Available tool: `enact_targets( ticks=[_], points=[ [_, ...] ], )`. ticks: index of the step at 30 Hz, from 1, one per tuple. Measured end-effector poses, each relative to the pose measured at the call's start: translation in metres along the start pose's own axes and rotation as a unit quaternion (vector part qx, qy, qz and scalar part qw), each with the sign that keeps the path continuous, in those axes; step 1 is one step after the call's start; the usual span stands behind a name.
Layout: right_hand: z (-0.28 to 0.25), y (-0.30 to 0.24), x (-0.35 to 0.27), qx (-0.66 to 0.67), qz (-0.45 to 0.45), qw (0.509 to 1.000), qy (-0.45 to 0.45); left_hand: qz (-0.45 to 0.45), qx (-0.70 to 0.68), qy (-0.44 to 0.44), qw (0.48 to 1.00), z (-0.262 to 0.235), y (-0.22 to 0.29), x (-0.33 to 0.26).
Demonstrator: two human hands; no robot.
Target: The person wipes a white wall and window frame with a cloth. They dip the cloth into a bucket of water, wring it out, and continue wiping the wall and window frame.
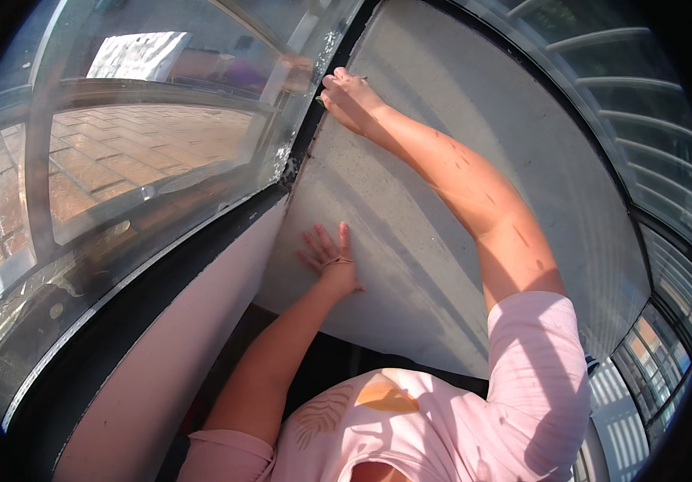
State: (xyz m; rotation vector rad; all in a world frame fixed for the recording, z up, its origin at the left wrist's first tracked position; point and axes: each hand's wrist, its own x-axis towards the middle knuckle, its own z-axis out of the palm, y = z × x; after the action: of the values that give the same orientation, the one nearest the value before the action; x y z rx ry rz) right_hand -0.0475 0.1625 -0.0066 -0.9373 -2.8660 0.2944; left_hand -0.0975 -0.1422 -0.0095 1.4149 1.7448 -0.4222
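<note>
**Grey wall panel: brace low, work the far corner**

The grey wall panel (442, 185) stands ahead, right of the window (137, 161). The left hand (331, 261) presses flat, fingers spread. The right hand (350, 100) curls at the far seam; its grip is unclear. Steady pressure likely helps.

We could not tell what the right hand (350, 100) pinched: something thin and small showed at its fingertips beside the black seam (314, 132), too small to name, and the fingers were curled away from us so the grip itself was hidden. The left hand's (330, 259) palm lay flat against the grey wall panel (442, 233), hidden from us. Beyond the seam, the glass pane (145, 153) gave only smeared reflections, and blurred shapes near its top stayed unreadable. Below the panel, the dark gap (338, 357) hid whatever was there. The pink shirt (410, 434) was cut off by the lower edge.
</note>
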Motion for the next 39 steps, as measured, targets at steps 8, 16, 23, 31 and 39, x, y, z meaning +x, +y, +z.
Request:
enact_targets(
  ticks=[8, 16, 23, 31, 39],
  points=[
    [0.035, -0.067, -0.028, 0.025, -0.041, 0.996, 0.081, 0.004, -0.001, 0.014, 1.000, 0.003, -0.003, 0.000],
    [0.027, -0.090, -0.047, 0.161, -0.019, 0.987, 0.019, -0.044, 0.038, -0.051, 0.997, -0.014, 0.010, 0.003],
    [0.041, -0.067, -0.043, 0.068, 0.023, 0.991, 0.116, -0.041, 0.046, -0.051, 0.997, -0.016, 0.016, 0.000],
    [0.048, -0.134, -0.056, 0.122, -0.070, 0.987, 0.076, -0.031, 0.071, -0.032, 0.996, -0.005, 0.003, 0.005],
    [0.036, -0.131, -0.063, 0.156, -0.035, 0.987, -0.026, -0.010, 0.070, -0.003, 0.998, -0.009, 0.005, -0.002]
  ],
)
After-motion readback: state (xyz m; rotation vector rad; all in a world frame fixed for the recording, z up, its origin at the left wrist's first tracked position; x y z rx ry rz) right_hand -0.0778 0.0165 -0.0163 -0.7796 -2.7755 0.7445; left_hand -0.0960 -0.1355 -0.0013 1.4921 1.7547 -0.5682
